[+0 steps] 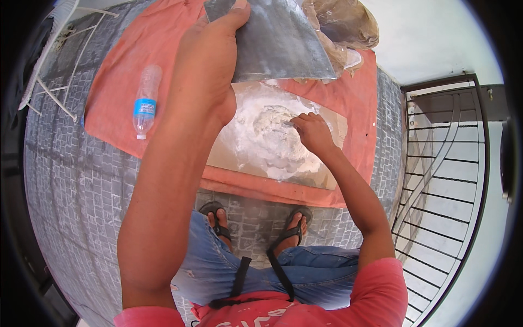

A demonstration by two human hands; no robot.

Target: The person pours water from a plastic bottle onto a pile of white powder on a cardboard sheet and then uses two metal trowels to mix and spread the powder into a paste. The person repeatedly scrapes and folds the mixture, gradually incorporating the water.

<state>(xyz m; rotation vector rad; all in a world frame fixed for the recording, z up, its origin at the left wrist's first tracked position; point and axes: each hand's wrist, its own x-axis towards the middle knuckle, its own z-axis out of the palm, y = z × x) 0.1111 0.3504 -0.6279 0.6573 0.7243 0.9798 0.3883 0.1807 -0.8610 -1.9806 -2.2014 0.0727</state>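
My left hand (210,71) is raised close to the camera, gripping a grey flat metal sheet (280,43) by its left edge with the thumb on top. Whitish powder smudges the sheet. Below it, a heap of white powder (245,128) is spread on a piece of cardboard (321,177), with a lumpy patch in its middle. My right hand (314,133) reaches over the right side of this patch with its fingers closed. A small greyish piece (288,123) shows at the fingertips; its kind is too small to tell.
An orange cloth (122,98) lies under the cardboard on grey patterned paving (71,191). On its left rests a clear plastic bottle (144,103). Crumpled brown plastic bags (348,24) sit at the back. A dark metal gate (444,180) stands at right, a white metal frame (57,95) at left.
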